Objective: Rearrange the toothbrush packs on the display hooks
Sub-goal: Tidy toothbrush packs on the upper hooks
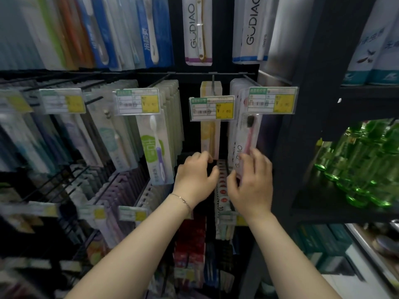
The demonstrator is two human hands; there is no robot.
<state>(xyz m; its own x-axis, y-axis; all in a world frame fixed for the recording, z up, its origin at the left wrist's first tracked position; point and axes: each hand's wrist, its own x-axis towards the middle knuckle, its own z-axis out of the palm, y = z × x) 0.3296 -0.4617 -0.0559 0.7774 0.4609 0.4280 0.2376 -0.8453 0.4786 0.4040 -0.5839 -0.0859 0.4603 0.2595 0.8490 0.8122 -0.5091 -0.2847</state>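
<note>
Right of centre, our right hand pinches the lower end of the hanging pink toothbrush pack. Our left hand curls just below the yellow pack; we cannot tell its grip.

Both bare forearms reach up from the near edge and converge toward the middle of the scene, palms turned away. The left hand sits slightly farther left and a little higher, its fingers half curled and its thumb spread out to the right, with an open gap between them and nothing in it. A thin chain bracelet circles the left wrist. The right hand, just beside it, points its fingers upward and pinches the lower end of a clear pack with a pink-handled toothbrush between thumb and fingers. Motion blurs the right fingertips.
</note>
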